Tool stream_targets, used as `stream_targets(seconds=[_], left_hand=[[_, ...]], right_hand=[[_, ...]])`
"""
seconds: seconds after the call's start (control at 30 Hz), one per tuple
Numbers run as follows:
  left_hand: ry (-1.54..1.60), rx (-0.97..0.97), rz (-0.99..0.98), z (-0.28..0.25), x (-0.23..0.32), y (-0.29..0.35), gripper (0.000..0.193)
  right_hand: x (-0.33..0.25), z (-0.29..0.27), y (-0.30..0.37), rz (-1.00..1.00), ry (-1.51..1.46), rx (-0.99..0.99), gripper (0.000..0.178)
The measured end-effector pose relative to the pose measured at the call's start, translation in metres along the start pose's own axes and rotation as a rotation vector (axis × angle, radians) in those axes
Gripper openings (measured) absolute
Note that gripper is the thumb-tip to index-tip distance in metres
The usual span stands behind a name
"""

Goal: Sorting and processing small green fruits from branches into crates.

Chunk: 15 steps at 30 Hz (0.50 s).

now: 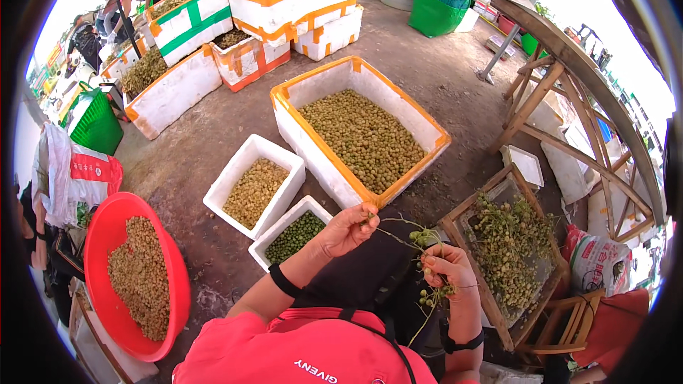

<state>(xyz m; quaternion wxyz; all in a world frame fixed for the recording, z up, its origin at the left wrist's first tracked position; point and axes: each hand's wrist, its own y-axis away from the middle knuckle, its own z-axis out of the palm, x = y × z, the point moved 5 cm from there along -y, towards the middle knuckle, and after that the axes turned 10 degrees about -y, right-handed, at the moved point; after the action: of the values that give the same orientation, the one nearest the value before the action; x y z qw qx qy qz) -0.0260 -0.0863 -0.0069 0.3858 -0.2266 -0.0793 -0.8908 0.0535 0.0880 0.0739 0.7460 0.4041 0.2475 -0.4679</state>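
My right hand [449, 270] is closed around a bunch of thin green stems with small round fruits [425, 236], held above my lap. Slightly farther off to the left, my left hand [347, 230] pinches thumb against fingers. A thin stalk from the bunch stretches to those fingertips; whether a fruit is between them too is hard to see. Just below my left hand stands a small white foam box [289, 233] of dark green fruits. Beyond it are a white box of pale yellowish fruits [256, 188] and a large orange-taped foam box [320, 160] of greenish-brown fruits.
At the right, a wood-framed screen tray [491, 299] carries a heap of fruiting stems [514, 242]. A red basin [179, 291] of brownish fruits sits at the left. Stacked foam boxes [292, 11] and a green basket [435, 18] stand farther back, a wooden table [569, 57] far right.
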Motion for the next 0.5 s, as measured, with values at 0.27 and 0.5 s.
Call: stream_targets(seconds=[0.27, 0.5], left_hand=[[-0.231, 0.074, -0.131, 0.035, -0.042, -0.014, 0.015], [-0.191, 0.111, -0.146, 0.036, -0.043, -0.017, 0.016]], right_hand=[[0.008, 0.002, -0.009, 0.052, 0.006, 0.012, 0.01], [0.012, 0.002, -0.008, 0.072, 0.033, -0.024, 0.01]])
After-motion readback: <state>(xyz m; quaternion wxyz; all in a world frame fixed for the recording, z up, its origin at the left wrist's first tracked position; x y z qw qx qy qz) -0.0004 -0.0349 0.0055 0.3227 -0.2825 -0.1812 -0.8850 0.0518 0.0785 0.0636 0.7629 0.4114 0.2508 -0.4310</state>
